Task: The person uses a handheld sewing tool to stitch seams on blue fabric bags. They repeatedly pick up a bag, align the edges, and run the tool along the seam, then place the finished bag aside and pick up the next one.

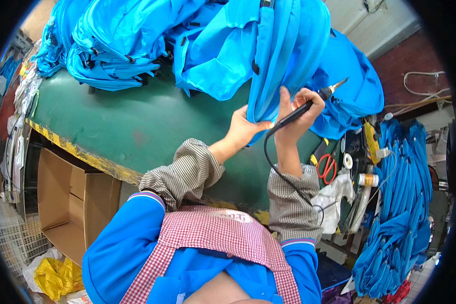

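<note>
The bag (294,45) is resting on the green table (111,121), in front of the person, its narrow lower end pointing toward them. The left hand (248,126) is pinching that end, its thumb stretching across the near side and its other fingers partly hiding behind the fabric. The right hand (296,116) is gripping the iron (295,114), fingers curling around the black handle while the thumb is sticking up just beside the bag; whether it is touching the fabric, I cannot tell. The metal tip is pointing up and right, away from the left hand, and the cord (266,149) is looping down past the right sleeve (291,202). More bags (121,40) are piling up at the far left. Scissors (327,167) and a white roll (347,161) are lying right of the sleeve, and a box (61,187) is standing open at left, below the table edge
</note>
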The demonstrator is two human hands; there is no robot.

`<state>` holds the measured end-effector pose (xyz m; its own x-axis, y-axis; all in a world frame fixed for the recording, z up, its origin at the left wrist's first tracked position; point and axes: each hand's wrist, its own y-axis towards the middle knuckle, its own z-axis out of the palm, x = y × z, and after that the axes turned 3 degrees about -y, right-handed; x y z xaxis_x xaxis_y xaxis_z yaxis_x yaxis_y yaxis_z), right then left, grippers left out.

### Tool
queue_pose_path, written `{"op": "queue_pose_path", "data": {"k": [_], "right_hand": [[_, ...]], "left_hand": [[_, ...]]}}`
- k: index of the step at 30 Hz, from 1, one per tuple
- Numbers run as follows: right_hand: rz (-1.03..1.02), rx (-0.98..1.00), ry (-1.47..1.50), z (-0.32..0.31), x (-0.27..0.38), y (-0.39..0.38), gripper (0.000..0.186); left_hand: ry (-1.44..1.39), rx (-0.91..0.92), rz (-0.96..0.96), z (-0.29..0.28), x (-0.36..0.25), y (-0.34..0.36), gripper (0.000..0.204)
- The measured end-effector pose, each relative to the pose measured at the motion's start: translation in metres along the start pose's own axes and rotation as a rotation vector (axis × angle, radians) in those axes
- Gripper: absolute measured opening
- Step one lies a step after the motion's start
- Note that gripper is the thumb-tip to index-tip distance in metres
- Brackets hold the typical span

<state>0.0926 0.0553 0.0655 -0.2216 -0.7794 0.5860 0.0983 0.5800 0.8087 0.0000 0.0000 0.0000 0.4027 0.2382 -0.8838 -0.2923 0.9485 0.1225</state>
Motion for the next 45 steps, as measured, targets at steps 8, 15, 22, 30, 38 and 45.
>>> {"op": "queue_pose_path", "data": {"k": [8, 15, 22, 30, 38, 45], "right_hand": [[0.043, 0.038, 0.126, -0.023, -0.021, -0.006, 0.038], [0.029, 0.023, -0.017, -0.021, -0.023, -0.004, 0.042], [0.059, 0.067, 0.034, -0.023, -0.023, -0.002, 0.043], [0.021, 0.048, -0.238, -0.038, -0.014, -0.002, 0.041], [-0.107, 0.132, -0.244, -0.116, 0.048, -0.074, 0.028], [-0.336, 0.232, -0.338, -0.105, 0.032, -0.08, 0.008]], "left_hand": [[-0.016, 0.192, -0.318, -0.007, -0.019, 0.01, 0.045], [-0.219, -0.053, -0.208, 0.008, 0.0, -0.008, 0.031], [0.033, 0.03, -0.153, 0.007, 0.004, -0.009, 0.048], [0.05, 0.039, -0.226, 0.011, 0.007, -0.006, 0.042], [0.043, 0.121, -0.146, 0.008, 0.012, -0.001, 0.037], [0.089, 0.145, -0.174, 0.007, 0.009, 0.0, 0.038]]}}
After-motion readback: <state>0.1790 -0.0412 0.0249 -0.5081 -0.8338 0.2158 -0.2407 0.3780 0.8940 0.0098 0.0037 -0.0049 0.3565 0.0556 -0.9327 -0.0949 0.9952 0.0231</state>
